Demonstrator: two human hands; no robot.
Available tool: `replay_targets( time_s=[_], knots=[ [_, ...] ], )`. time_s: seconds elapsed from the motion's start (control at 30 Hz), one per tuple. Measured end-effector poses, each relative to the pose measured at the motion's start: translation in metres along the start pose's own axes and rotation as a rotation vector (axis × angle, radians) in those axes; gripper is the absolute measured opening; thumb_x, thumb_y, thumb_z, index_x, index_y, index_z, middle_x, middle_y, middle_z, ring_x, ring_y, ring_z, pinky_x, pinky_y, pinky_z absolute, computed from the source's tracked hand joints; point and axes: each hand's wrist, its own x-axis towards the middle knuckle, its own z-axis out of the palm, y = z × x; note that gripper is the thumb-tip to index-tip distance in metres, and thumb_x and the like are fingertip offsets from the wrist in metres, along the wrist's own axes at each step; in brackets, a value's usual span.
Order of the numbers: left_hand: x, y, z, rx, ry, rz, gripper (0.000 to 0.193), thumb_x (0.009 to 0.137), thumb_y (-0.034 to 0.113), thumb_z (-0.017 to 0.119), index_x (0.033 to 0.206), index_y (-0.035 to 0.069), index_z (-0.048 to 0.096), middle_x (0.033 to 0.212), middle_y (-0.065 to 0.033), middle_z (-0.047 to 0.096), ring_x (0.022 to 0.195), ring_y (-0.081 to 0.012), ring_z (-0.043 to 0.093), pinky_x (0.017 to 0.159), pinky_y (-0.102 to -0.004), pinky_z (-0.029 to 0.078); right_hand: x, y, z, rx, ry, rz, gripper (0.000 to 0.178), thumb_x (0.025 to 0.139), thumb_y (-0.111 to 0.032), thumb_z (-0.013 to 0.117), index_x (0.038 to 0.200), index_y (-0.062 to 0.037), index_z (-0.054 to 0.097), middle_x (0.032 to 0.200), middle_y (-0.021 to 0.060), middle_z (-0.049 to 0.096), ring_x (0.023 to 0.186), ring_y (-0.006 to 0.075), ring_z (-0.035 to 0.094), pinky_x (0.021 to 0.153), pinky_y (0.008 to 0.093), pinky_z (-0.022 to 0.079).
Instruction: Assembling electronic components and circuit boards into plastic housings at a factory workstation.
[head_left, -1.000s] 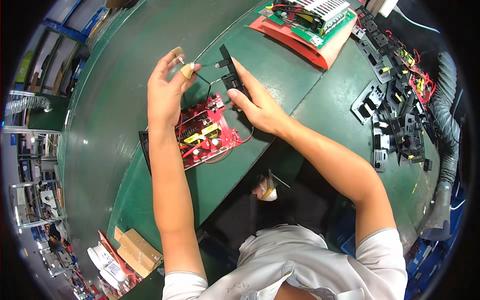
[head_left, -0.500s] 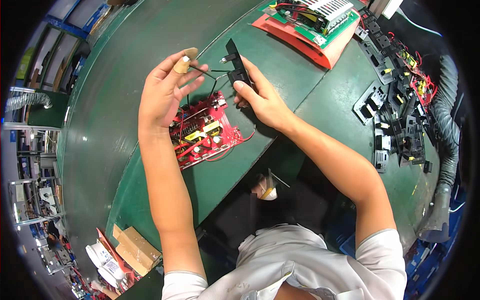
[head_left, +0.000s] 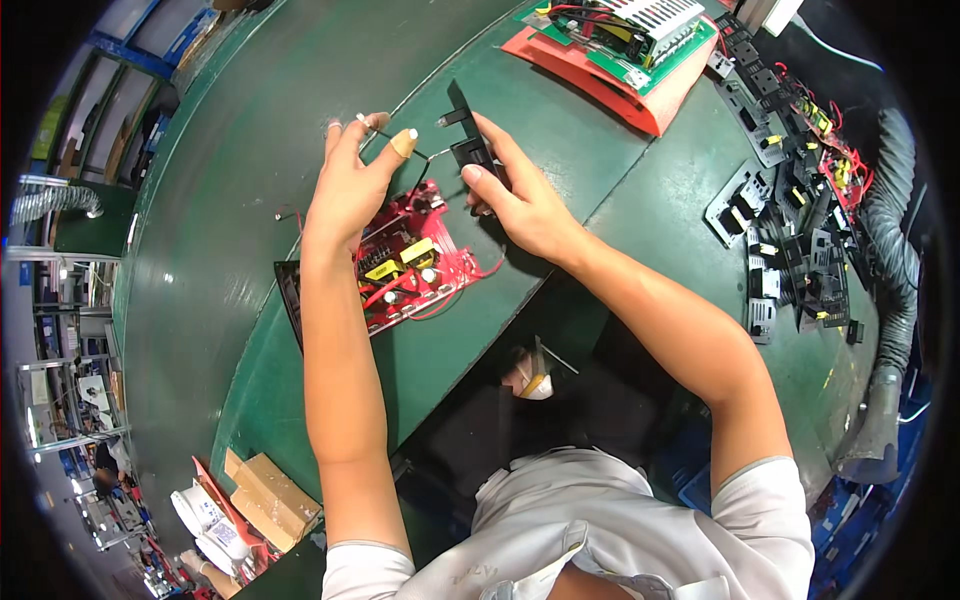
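My right hand [head_left: 525, 205] grips a black plastic panel [head_left: 470, 150] by its right side, thumb in front, holding it raised over the bench. Thin black wires [head_left: 424, 172] run from this panel down toward a red circuit board [head_left: 425, 285] with yellow and white parts. Above the board's left part is my left hand [head_left: 350, 185], its thumb, in a tan finger cover, spread from the other fingers. A wire passes close to those fingertips; whether they touch it is hard to see. My left forearm hides part of the board and of a black plate [head_left: 289, 300] at its left end.
Beyond my right hand, a green board assembly with a vented metal cover [head_left: 668, 22] sits on a red-orange sheet [head_left: 590, 85]. Several black plastic parts [head_left: 765, 235] crowd the right bench beside a grey flexible duct [head_left: 893, 250]. Cardboard [head_left: 270, 500] lies at lower left.
My left hand has moved slightly right and down, its thumb turning outward away from the other fingers. The black plate at the board's left end has come into sight. My right hand has barely moved.
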Motion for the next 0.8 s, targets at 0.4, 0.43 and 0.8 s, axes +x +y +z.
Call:
replay_targets(
  time_s=[0.4,0.43,0.8],
  knots=[
    [-0.005,-0.011,-0.031,0.532,0.000,0.015,0.036,0.093,0.024,0.058,0.124,0.005,0.063,0.119,-0.0200,0.066,0.118,-0.0331,0.061,0.100,-0.0382,0.045,0.001,0.006,-0.001,-0.044,0.008,-0.003,0.063,0.098,-0.027,0.057,0.151,-0.0059,0.030,0.107,0.0112,0.051,0.080,0.0133,0.057,0.073,0.0300,0.050],
    [-0.006,-0.014,-0.034,0.630,-0.045,-0.015,0.036,0.093,0.024,0.058,0.124,0.005,0.063,0.117,-0.0202,0.067,0.113,-0.0333,0.063,0.097,-0.0395,0.046,0.000,0.006,-0.001,-0.046,0.011,-0.001,0.063,0.098,-0.027,0.057,0.151,-0.0057,0.030,0.106,0.0108,0.051,0.080,0.0132,0.057,0.072,0.0300,0.049],
    [-0.014,-0.023,-0.085,0.614,-0.095,-0.048,0.029,0.082,0.008,0.066,0.111,0.003,0.069,0.092,-0.0132,0.070,0.087,-0.0228,0.065,0.082,-0.0351,0.049,0.001,0.007,0.001,-0.027,0.017,0.007,0.061,0.099,-0.029,0.056,0.150,-0.0053,0.031,0.097,0.0068,0.049,0.078,0.0136,0.058,0.070,0.0300,0.049]
  ],
)
